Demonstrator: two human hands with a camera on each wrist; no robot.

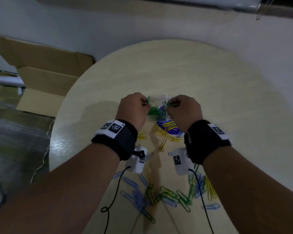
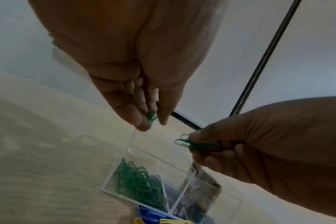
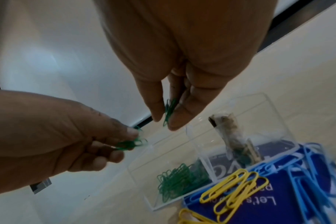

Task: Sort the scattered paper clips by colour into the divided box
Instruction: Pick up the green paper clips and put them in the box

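Over the clear divided box (image 1: 161,98) my left hand (image 1: 145,103) pinches a green paper clip (image 1: 148,99) between thumb and fingers. My right hand (image 1: 169,105) pinches a small bunch of green clips (image 1: 166,103) facing it. One compartment of the box (image 2: 108,180) holds a pile of green clips (image 2: 138,181). In the right wrist view the right hand's green clip (image 3: 169,112) hangs above the box wall (image 3: 197,144), and the left hand's clips (image 3: 131,144) are off to the left. Loose clips (image 1: 159,195) of several colours lie near the table's front.
Yellow clips (image 3: 232,191) and blue clips (image 3: 305,174) lie on a blue card (image 3: 267,195) beside the box. A cardboard box (image 1: 46,81) stands on the floor left of the round table (image 1: 176,68). Camera cables (image 1: 115,191) trail from both wrists.
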